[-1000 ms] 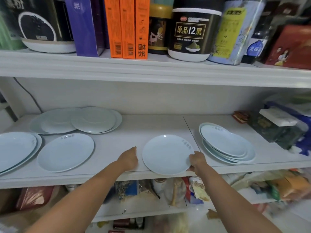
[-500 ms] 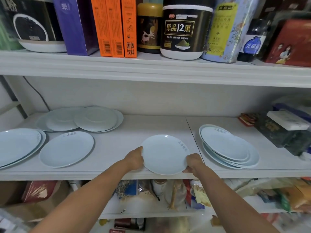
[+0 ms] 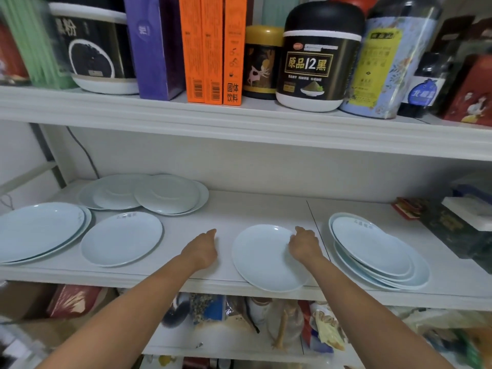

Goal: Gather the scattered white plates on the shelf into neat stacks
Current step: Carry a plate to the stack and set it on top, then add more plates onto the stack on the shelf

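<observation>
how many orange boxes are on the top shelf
3, upright side by side on the upper shelf: left box, middle box, right box, between the purple box and the gold-lidded jar. More could sit behind, unseen.

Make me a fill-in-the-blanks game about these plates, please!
1. The right hand grips a single white plate that overhangs the shelf's ___ edge.
2. The left hand rests on the shelf to the ___ of that plate.
3. Three ___ boxes stand on the upper shelf.
Missing words: front; left; orange.
</observation>
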